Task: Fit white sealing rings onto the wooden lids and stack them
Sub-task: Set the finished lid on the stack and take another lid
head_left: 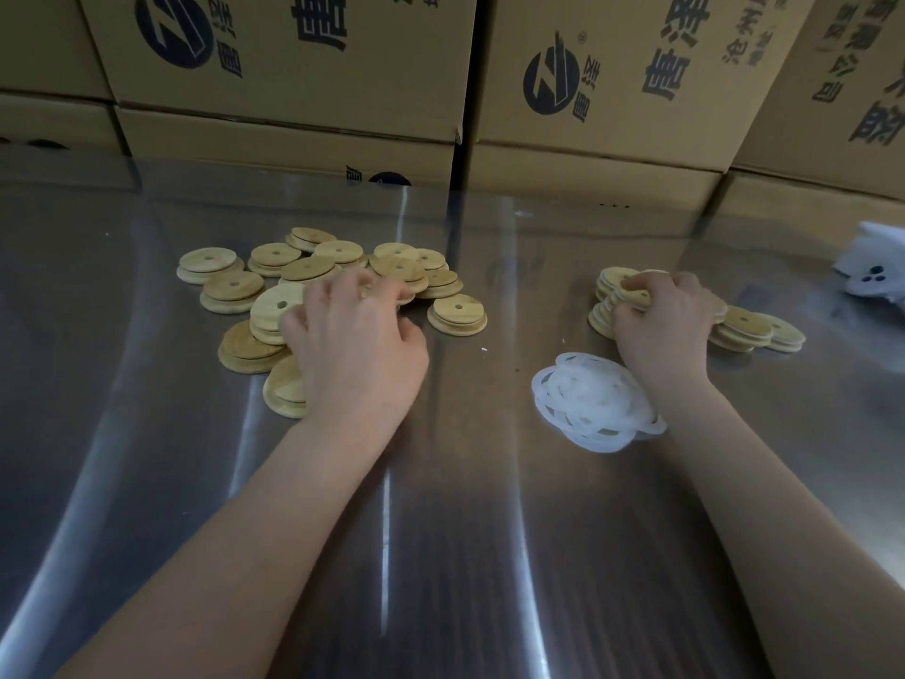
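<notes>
1. In the left-centre of the frame, a loose pile of wooden lids (pixel 230 286) sits scattered on the shiny metal table (pixel 440 531). They're pale, bamboo-looking round discs. Each one is stepped, a smaller disc on a wider one, with a small round hole through it. Some lie flat and some lean on their neighbours.
2. The left hand (pixel 352 345) is palm-down over the near right side of that pile, reaching in among the lids. Its fingers are blurry, so honestly I can't tell if it's got hold of one or is just touching them.
3. Over at right-centre, the right hand (pixel 661 325) has its fingers curled round the top lid (pixel 636 295) of a short, slightly messy stack of lids (pixel 605 286).
4. Just right of that hand, a few more lids (pixel 754 330) lie overlapping each other on the table.
5. The sealing rings (pixel 592 404) are in a tangled heap just beside the right wrist, lower down the frame than the stack. They're thin, floppy, see-through-white hoops, all piled over one another.
6. Printed cardboard boxes (pixel 294 66) are stacked across the whole top of the frame, behind the table. There's a crumpled white thing (pixel 871 267) at the right edge, no idea what it is.
</notes>
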`<state>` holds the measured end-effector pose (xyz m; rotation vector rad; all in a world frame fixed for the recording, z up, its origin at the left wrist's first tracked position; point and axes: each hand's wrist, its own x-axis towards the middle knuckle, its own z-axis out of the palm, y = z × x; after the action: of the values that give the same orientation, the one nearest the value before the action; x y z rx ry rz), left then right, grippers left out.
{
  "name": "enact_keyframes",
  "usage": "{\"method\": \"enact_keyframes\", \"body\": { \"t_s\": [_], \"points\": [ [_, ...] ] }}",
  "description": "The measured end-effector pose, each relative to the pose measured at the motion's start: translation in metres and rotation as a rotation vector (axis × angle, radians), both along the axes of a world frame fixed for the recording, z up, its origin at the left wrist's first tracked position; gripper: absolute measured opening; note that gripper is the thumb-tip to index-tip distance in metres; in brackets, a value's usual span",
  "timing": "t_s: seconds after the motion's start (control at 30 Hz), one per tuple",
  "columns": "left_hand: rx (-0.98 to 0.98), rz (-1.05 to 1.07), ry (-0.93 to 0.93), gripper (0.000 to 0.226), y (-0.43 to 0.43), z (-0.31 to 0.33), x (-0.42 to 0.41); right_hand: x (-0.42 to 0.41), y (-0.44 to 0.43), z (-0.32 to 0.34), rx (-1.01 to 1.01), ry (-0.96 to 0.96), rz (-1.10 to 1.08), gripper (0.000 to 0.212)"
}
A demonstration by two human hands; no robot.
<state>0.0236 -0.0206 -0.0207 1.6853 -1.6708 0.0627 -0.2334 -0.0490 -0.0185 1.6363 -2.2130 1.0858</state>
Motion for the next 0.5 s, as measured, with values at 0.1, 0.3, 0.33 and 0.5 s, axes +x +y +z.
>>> {"method": "enact_keyframes", "body": {
  "t_s": [0.1, 0.3, 0.33, 0.5],
  "points": [
    [0.014, 0.129, 0.014, 0.047, -0.006, 0.005, 0.013, 0.01, 0.004, 0.003, 0.006, -0.041, 0.187, 0.023],
    [0.268, 0.273, 0.15, 0.05, -0.017, 0.007, 0.034, 0.015, 0.006, 0.005, 0.297, -0.124, 0.377, 0.022],
    [0.305, 0.283, 0.16, 0.05, -0.018, 0.006, 0.035, 0.015, 0.007, 0.005, 0.345, -0.115, 0.391, 0.024],
    [0.303, 0.288, 0.151, 0.039, -0.023, 0.001, 0.038, 0.014, 0.008, 0.005, 0.383, -0.111, 0.398, 0.026]
  ]
}}
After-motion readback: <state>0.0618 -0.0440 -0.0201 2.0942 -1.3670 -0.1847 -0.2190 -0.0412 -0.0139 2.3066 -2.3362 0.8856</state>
